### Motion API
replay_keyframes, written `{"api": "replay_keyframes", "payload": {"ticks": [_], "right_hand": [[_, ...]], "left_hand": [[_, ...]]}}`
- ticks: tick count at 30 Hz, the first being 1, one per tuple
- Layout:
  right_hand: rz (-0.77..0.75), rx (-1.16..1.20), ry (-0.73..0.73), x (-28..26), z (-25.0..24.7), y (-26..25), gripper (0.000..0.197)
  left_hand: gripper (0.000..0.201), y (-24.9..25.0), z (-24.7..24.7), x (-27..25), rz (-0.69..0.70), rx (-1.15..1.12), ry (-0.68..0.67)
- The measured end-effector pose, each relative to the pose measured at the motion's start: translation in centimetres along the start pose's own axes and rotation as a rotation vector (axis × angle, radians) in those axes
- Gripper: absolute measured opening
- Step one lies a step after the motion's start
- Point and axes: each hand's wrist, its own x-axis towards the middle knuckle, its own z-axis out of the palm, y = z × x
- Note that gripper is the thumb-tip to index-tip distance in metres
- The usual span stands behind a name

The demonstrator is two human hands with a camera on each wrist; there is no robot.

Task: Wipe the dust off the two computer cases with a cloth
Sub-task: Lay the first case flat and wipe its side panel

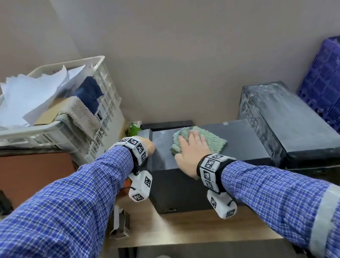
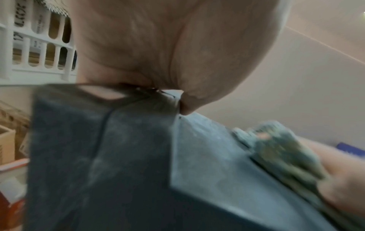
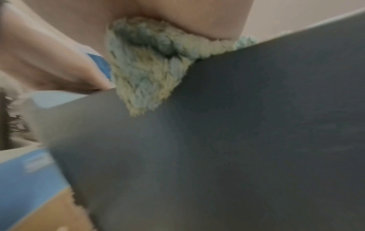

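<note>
Right hand (image 1: pixel 191 147) lies flat on cloth (image 1: pixel 207 139); only right wrist view shows its corner overhanging the case (image 1: pixel 238 141).

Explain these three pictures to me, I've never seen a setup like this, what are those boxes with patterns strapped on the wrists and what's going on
No machine here: a person in a blue checked shirt wears a camera on the head and one on each wrist; the patterned blocks are those wrist units. The big picture is from the head, looking down. The right hand presses a green cloth flat on top of the near computer case, which stands on a wooden surface. The left hand steadies that case's left end. A dustier second computer case stands to the right. The two blurry close-ups come from the wrists, showing palm, cloth and case.
</note>
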Motion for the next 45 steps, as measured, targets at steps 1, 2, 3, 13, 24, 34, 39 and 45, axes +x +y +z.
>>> {"api": "replay_keyframes", "payload": {"ticks": [1, 2, 3, 13, 24, 34, 39, 45], "right_hand": [[-0.022, 0.002, -0.011, 0.2, 0.1, -1.4, 0.071], [-0.046, 0.006, -0.027, 0.2, 0.3, -2.7, 0.073], [-0.073, 0.011, -0.044, 0.2, 0.6, -3.9, 0.075], [-0.157, -0.036, -0.081, -0.2, 0.6, -1.4, 0.073], [-0.206, -0.199, -0.131, -1.6, -3.8, 2.2, 0.05], [-0.443, -0.17, -0.322, 0.2, -3.1, -3.6, 0.051], [-0.291, -0.338, -0.313, 4.8, -4.2, -4.8, 0.065], [-0.239, -0.37, -0.331, 7.0, -4.6, -5.3, 0.067]], "left_hand": [[0.038, 0.1, 0.2, 0.6, -0.029, -0.038, 0.011], [0.038, -0.1, 0.5, 0.8, 0.025, -0.051, 0.056], [0.038, -0.1, 0.6, 0.9, 0.048, -0.008, 0.075], [0.045, -0.1, -0.5, 0.6, 0.013, -0.274, 0.009], [0.04, -2.5, -1.5, -0.4, 0.004, -0.427, -0.21], [0.052, -3.1, -3.4, 2.0, 0.105, -0.256, 0.001], [0.046, -3.5, -3.6, 2.7, 0.108, -0.277, -0.048], [0.058, -3.1, -3.6, 2.6, 0.117, -0.237, -0.032]]}}
